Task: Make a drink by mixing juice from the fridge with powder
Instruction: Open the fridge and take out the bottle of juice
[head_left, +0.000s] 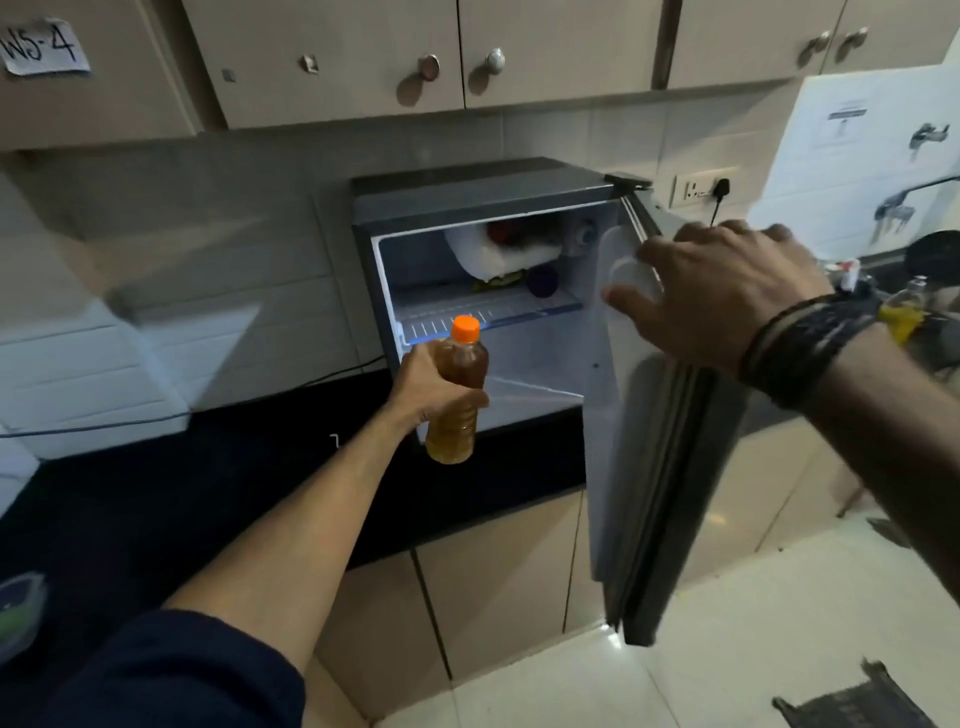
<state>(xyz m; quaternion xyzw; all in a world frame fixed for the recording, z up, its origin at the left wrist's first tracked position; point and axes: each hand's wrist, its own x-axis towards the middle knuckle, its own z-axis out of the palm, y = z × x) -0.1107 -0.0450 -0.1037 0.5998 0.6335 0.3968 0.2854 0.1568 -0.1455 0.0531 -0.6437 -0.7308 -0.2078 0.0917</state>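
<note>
Left hand: my left hand (434, 387) is wrapped round the juice bottle (457, 397), upright, just in front of the open fridge (467, 249).
Right hand: my right hand (727, 291) has its fingers spread on the top edge of the fridge door (660, 467), holding nothing else.
Risk: if I swing the door shut quickly, it may clip the bottle; a cold bottle could slip.
Count: one bottle in hand, one orange cap (465, 329), one fridge, two hands.
Powder: none in sight.

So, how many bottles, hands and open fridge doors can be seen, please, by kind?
Bottles: 2, amber plastic juice bottle with orange cap; clear bottle of yellow liquid.
Hands: 2, left hand gripping the juice bottle; right hand at the door.
Open grey fridge door: 1.
Total: 5.
</note>
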